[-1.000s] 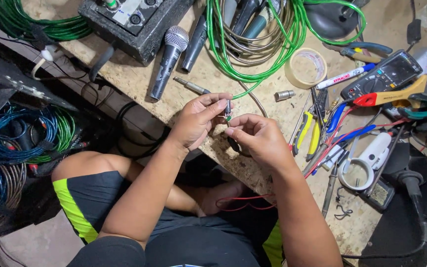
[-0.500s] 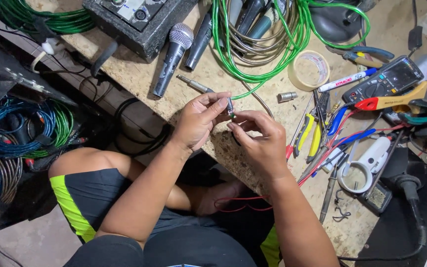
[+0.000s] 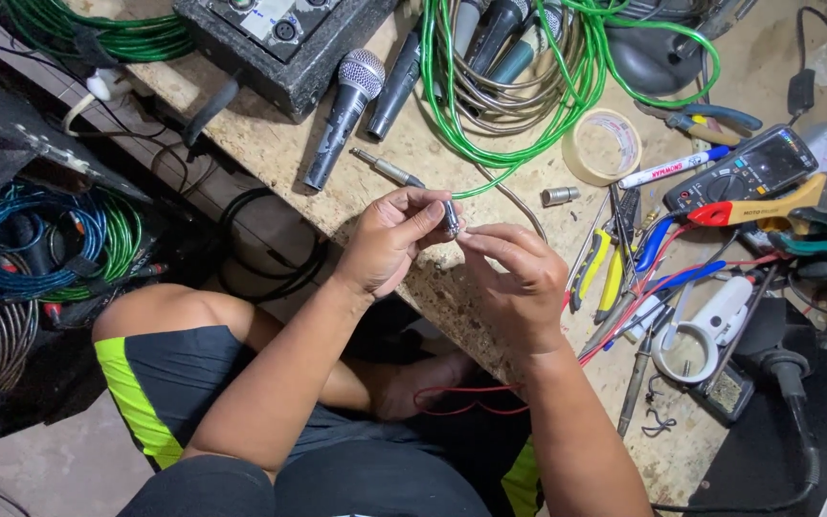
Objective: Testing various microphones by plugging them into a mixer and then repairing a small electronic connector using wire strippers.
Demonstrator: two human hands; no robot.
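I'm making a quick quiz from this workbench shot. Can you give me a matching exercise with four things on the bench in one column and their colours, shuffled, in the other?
Things:
1. roll of tape
2. coiled cable beside the microphones
3. microphone head
4. handles of the pliers near the right hand

Colours:
A. yellow
B. silver-grey mesh
C. bright green
D. pale, see-through beige

Pairs: 1-D, 2-C, 3-B, 4-A

Black shorts (image 3: 212, 383) (neon-yellow side stripe), bare forearms, no sleeves
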